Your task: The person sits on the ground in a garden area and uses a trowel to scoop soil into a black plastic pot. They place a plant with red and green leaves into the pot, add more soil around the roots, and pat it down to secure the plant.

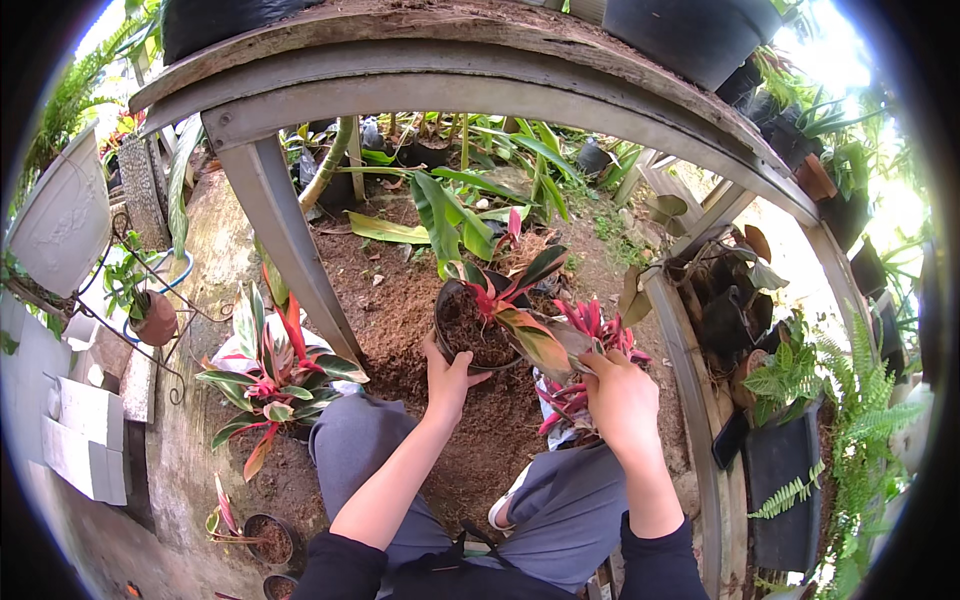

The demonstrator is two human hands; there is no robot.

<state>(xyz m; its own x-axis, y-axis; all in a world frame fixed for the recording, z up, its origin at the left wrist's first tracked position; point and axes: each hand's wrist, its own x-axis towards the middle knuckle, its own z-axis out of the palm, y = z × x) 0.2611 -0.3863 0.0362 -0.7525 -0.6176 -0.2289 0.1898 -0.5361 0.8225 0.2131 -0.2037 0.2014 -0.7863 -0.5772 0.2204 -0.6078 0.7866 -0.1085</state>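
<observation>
A black plastic pot (442, 330) filled with brown soil stands tilted before me, with a red-stemmed plant (487, 300) rooted in it. My left hand (450, 379) grips the near rim of this pot, thumb over the edge. At the right, my right hand (619, 397) pinches the tip of a faded, brownish leaf (562, 337) of the plant between thumb and fingers. Beneath and behind that hand is a bushy pink-leaved plant (566, 397). A variegated red, green and white plant (277, 382) stands left of my knee.
Loose brown soil (390, 300) covers the ground. A wooden bench with a metal frame (465, 94) arches ahead, its leg (289, 240) at the left. Small soil-filled pots (271, 540) stand lower left. A dark phone (730, 439) lies on the right-hand frame, near a black planter (784, 487).
</observation>
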